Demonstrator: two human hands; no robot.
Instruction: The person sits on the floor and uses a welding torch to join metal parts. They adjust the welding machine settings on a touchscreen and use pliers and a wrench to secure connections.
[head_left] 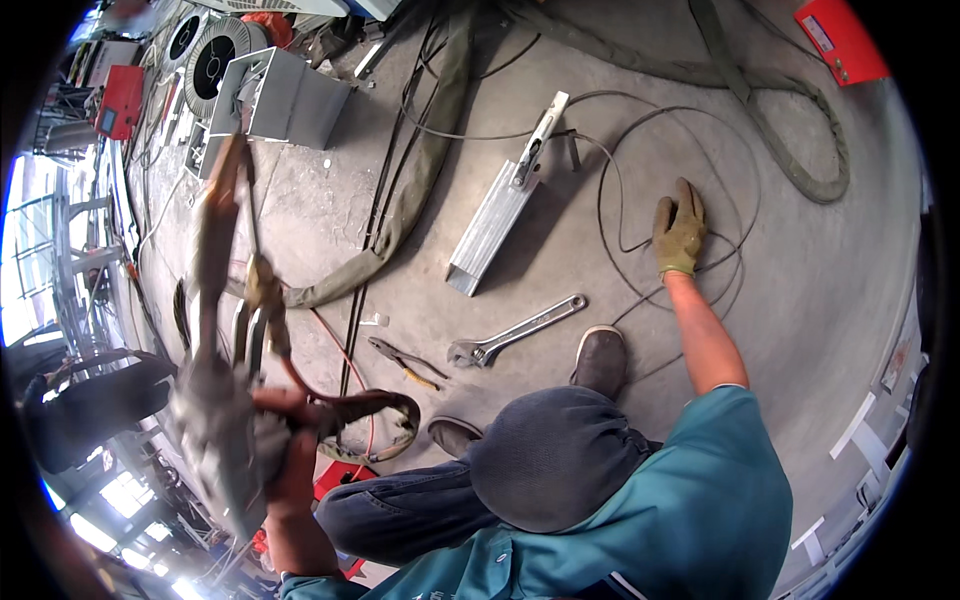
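My left hand (285, 410) is raised at the left, wrapped around a blurred grey-and-brown tool (215, 420) with long pieces pointing up. Its exact kind is smeared by motion. My right hand (681, 230), in an olive-yellow glove, reaches out over loops of thin dark cable (603, 190) on the floor. Its fingers are stretched and hold nothing I can see; whether they touch the cable I cannot tell. Between the hands lie a square metal tube (490, 230) with a metal lever-like piece (540, 135) at its far end, an adjustable wrench (525, 328) and pliers (405, 362).
A thick sleeved hose (425, 195) curves across the floor beside thin dark lines. Grey metal boxes (290, 95) and a round finned part (215, 65) stand far left. A red case (845, 40) sits far right. My shoes (600, 360) are close to the wrench.
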